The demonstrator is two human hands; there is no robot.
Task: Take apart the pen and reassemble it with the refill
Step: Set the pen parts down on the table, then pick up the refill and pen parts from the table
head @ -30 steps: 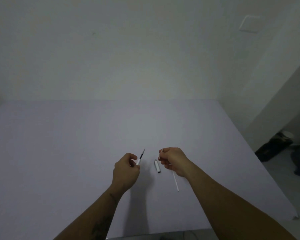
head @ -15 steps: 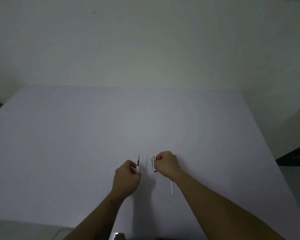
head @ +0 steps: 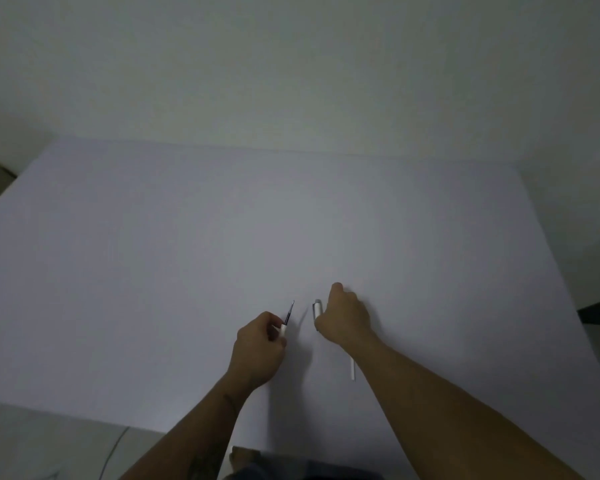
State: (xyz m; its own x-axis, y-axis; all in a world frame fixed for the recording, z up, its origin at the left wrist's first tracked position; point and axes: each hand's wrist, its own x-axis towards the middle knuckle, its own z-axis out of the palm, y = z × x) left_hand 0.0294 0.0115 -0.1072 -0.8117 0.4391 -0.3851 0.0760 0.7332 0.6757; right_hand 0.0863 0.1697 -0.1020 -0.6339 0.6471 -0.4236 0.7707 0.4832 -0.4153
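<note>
Filling most of the frame: pale table [head: 222, 237], plain wall behind. Reaching in from lower right, right hand [head: 343, 318] curling closed over the pen cap [head: 317, 308] just right of centre, cap's clip end poking out at the hand's left edge (whether lifted or lying on the table, cannot tell). Coming from lower centre, left hand [head: 258, 351] fisting around the white grip section [head: 283, 330], thumb and fingers pressing on it, dark refill [head: 290, 310] sticking up and away. Lying on the table under the right forearm: white barrel [head: 352, 370], only its lower end showing.
</note>
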